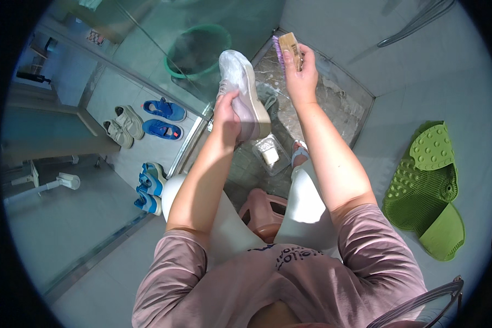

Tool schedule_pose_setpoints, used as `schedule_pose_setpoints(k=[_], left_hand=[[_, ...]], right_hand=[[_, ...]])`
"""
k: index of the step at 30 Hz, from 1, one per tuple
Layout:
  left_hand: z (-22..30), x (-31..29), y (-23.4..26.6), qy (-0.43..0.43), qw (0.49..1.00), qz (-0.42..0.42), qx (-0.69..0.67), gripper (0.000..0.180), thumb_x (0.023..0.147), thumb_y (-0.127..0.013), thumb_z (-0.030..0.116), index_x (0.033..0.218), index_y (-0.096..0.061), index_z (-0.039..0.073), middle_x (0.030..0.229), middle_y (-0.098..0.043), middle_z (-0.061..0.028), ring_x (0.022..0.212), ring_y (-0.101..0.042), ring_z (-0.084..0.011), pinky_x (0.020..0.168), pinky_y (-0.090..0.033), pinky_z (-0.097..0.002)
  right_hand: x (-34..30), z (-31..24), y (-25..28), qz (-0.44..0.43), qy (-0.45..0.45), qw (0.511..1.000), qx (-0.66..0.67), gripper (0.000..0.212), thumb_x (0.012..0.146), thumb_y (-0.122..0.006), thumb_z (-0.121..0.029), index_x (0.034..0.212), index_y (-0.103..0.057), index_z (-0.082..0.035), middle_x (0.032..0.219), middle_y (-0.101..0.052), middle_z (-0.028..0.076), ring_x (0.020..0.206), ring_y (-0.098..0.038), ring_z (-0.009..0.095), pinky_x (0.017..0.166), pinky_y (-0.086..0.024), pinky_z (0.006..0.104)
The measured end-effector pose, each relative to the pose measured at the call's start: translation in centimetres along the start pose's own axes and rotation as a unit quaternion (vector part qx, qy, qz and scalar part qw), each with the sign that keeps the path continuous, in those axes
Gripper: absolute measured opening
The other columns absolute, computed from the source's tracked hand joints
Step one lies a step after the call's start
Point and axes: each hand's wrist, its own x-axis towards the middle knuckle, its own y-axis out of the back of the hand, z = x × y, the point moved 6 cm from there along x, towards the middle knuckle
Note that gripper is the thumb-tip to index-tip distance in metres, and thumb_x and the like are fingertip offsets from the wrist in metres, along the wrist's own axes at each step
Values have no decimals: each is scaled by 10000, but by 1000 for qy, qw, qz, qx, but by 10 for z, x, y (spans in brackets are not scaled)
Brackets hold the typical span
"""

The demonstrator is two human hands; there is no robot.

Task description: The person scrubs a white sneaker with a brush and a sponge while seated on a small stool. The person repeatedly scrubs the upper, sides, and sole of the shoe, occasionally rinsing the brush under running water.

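Note:
My left hand (227, 116) grips a pale shoe (239, 76) by its side, toe pointing up and away from me; whitish foam covers part of the toe. In my right hand (302, 76) is a scrub brush (290, 48) with a wooden back and purple bristles that face left, toward the shoe. A gap separates the brush from the shoe. Below them, on the wet floor, a clear plastic tray (279, 164) holds a white block (270, 157), perhaps soap.
A green basin (172, 70) stands beyond the glass on the far left. Blue shoes (163, 129), beige shoes (127, 121) and blue-white shoes (149, 188) sit left of the metal sill. Between my legs is a pink plastic object (263, 210). A green rubber mat (421, 191) hangs on the right wall.

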Motion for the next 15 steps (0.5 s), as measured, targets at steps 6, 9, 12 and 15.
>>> schedule_pose_setpoints(k=[6,9,12,15], left_hand=[[-2,1,-9,83,986,-36,-140,555,1027,-367,444,1373,-458,20,1352,-552,-150,1224,-533,-322,1085,-375,-475],[-3,-5,-23,120,977,-70,-163,567,1026,-355,467,1381,-457,37,1358,-549,-146,1225,-534,-318,1091,-365,-478],[-14,-13,-37,153,967,-109,-172,567,1026,-348,477,1374,-465,45,1342,-563,-135,1219,-541,-313,1091,-363,-471],[-32,-18,-37,169,964,-119,-169,538,1028,-351,466,1347,-500,59,1304,-594,-108,1204,-556,-283,1064,-392,-438]], right_hand=[[4,12,-10,-44,69,995,-61,404,949,-618,-354,1157,-530,-19,1017,-657,145,906,-639,237,813,-494,344],[5,9,-8,-61,117,987,-90,414,949,-618,-336,1178,-503,-10,1060,-637,170,920,-637,278,822,-494,355],[0,-2,-14,-114,97,986,-75,459,943,-622,-325,1246,-454,-24,1117,-615,206,970,-633,326,836,-501,383],[-7,-46,-16,-104,214,967,-88,548,852,-692,-317,1306,-484,-91,1112,-614,167,981,-621,387,817,-516,455]])
